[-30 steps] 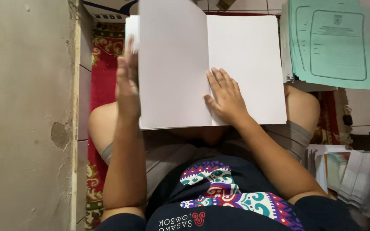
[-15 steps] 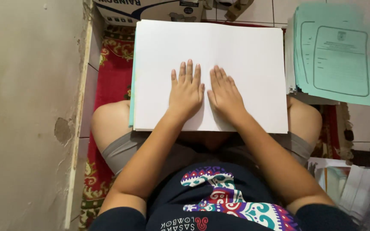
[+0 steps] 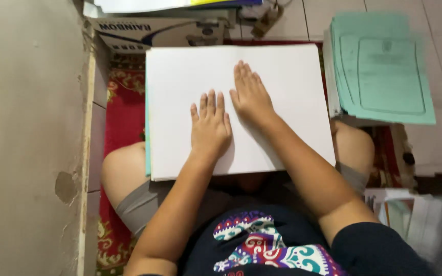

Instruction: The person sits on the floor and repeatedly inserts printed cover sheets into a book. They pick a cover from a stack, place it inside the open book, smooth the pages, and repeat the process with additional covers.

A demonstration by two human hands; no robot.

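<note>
White sheets: a blank stack (image 3: 282,97) lies across the sitter's lap, both palms flat on top, a thin green edge showing along its left side.
Left hand: the left hand (image 3: 210,125) is spread, fingers straight, pressing near the stack's middle; it pinches nothing.
Right hand: the right hand (image 3: 250,94) lies just beside it, fingers loosely together and flat, a little further up the stack.
Green forms: a pile of green forms (image 3: 384,76) sits right of the stack, close to its corner.
Box: a cardboard box (image 3: 154,31) stands just beyond the stack's far edge.
Risk: the stack rests only on knees, so I'd guess a shifted leg could tip it towards the red rug (image 3: 121,110).
Risk: a sideways push of the palms might skew or crease the top sheets.
</note>
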